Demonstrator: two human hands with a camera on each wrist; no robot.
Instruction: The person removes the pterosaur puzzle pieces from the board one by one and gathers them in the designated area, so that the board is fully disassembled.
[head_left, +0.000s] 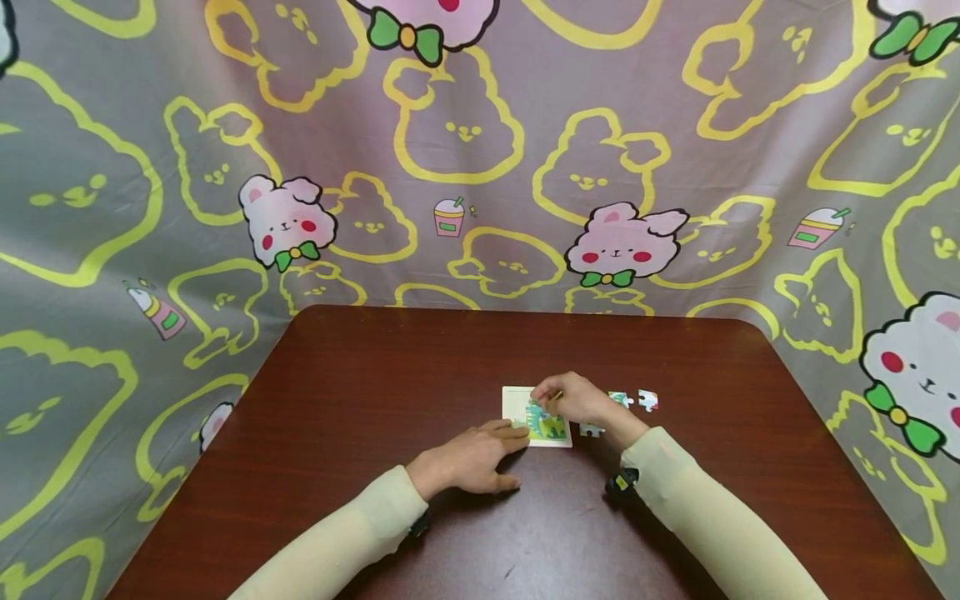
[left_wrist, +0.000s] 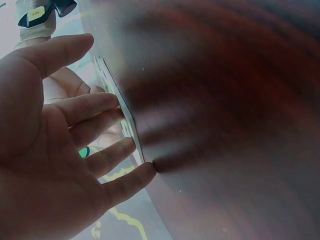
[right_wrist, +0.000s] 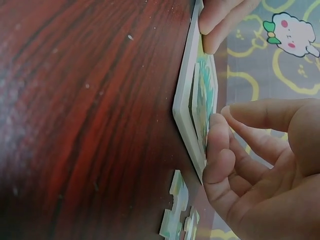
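Note:
A small jigsaw puzzle in a pale tray [head_left: 516,400], partly filled with green and teal pieces, lies flat on the table. My left hand [head_left: 477,457] rests at the tray's near left side, its fingers stretched out and touching the edge. In the left wrist view those fingers [left_wrist: 135,185] are spread along the rim. Over the upper part of the puzzle is my right hand [head_left: 581,400], with curled fingers. Thumb and forefinger come together close above the picture in the right wrist view; whether a piece is between them is hidden.
Loose puzzle pieces [head_left: 648,400] lie right of the tray, some partly behind the right wrist; a few [right_wrist: 175,205] show below the right hand. The brown table [head_left: 390,367] reaches back to a patterned curtain [head_left: 480,200].

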